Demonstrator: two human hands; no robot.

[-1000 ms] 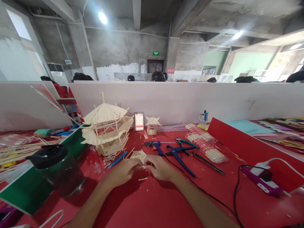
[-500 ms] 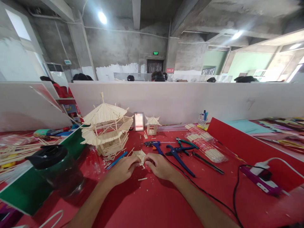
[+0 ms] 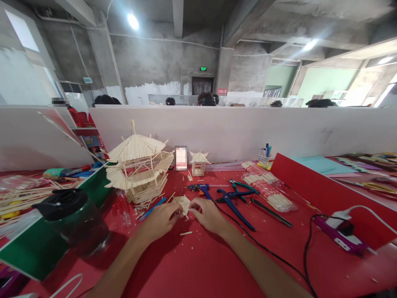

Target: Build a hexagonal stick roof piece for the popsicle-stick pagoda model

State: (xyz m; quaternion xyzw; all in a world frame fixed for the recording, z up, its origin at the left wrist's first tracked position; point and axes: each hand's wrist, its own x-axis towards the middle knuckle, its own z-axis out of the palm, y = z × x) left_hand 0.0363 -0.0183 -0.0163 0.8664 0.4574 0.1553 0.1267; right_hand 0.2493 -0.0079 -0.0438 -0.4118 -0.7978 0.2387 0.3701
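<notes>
A small hexagonal frame of wooden sticks [image 3: 182,201] lies on the red tabletop in front of me. My left hand [image 3: 163,219] grips its near left side with curled fingers. From the right, my right hand [image 3: 207,214] pinches its near right edge, thumb and forefinger together; the fingertips partly cover the frame. Just beyond it lies a blue glue gun [image 3: 203,190]. A blue pen-like tool [image 3: 153,208] rests left of the frame among loose sticks. One short stick piece [image 3: 186,233] lies between my wrists.
A large stick pavilion [image 3: 139,165] stands at the left, a small one [image 3: 199,162] at the back. Blue-handled cutters [image 3: 232,209], a dark slim tool [image 3: 271,212] and bagged sticks [image 3: 273,194] lie right. A dark jug [image 3: 74,223] and power strip [image 3: 341,238] flank the workspace.
Both hands stay at the stick frame. The left fingers have shifted slightly, and a little more of the frame shows between the hands. Nothing else has visibly moved.
</notes>
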